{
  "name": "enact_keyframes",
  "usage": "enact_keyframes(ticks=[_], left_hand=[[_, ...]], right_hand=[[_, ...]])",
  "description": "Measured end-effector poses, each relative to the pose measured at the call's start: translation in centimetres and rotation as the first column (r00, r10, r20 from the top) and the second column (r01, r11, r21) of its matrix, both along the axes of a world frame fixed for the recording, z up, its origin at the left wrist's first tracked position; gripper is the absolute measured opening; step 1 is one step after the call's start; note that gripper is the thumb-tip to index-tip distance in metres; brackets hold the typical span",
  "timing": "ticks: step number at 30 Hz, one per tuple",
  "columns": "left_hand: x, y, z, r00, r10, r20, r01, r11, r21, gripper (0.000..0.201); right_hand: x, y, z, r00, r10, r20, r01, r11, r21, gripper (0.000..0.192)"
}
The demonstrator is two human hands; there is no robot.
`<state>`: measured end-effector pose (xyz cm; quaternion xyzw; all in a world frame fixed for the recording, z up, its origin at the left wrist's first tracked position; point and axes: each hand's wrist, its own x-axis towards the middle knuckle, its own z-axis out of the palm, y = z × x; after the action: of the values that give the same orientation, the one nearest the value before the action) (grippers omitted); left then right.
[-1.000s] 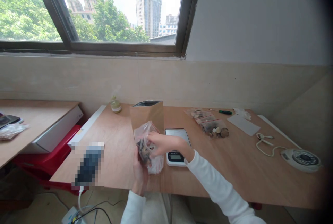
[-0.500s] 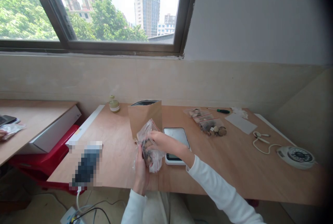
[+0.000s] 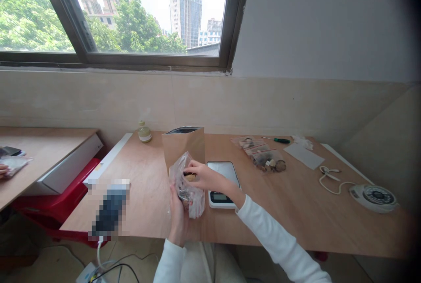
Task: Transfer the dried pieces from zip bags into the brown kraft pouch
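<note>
Right hand (image 3: pixel 201 175) lifted higher on clear bag (image 3: pixel 187 186)

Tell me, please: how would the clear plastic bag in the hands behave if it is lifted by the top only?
The clear plastic bag looks thin and crumpled, so it is probably floppy and would sag. Its dark and tan pieces sit low, so the bottom likely swings. The left hand supports it from beneath while the right hand pinches a piece at the mouth, so it probably cannot stand alone.

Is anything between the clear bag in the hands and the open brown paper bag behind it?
Nothing visible. The clear bag, held by left hand and right hand, sits directly before the brown paper bag.
</note>
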<state>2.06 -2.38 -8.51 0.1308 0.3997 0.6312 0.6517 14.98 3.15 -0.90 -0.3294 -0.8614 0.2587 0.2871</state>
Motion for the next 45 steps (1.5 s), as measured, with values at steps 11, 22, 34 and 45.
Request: enact_keyframes(ticks=[11,22,34,45], left_hand=[[-0.4,-0.5,2.0,1.000,0.006,-0.024,-0.005,1.000,0.029,0.053],[-1.3,-0.3,1.2,0.999,-0.002,-0.041,0.004,0.999,0.036,0.053],[-0.6,-0.3,1.0,0.997,-0.016,-0.073,0.020,0.998,0.057,0.050],[-1.0,-0.5,1.3,0.998,0.022,-0.050,-0.019,0.998,0.057,0.049]], right_hand=[[1.3,7.4,7.2,0.865,-0.304,-0.398,0.394,0.904,0.166,0.029],[0.2,12.3,5.5,0.933,-0.290,-0.211,0.339,0.905,0.257,0.024],[1.0,11.0,5.2,0.974,-0.223,-0.022,0.219,0.922,0.320,0.023],[0.3,9.6,4.6,0.938,-0.341,0.057,0.290,0.866,0.406,0.024]])
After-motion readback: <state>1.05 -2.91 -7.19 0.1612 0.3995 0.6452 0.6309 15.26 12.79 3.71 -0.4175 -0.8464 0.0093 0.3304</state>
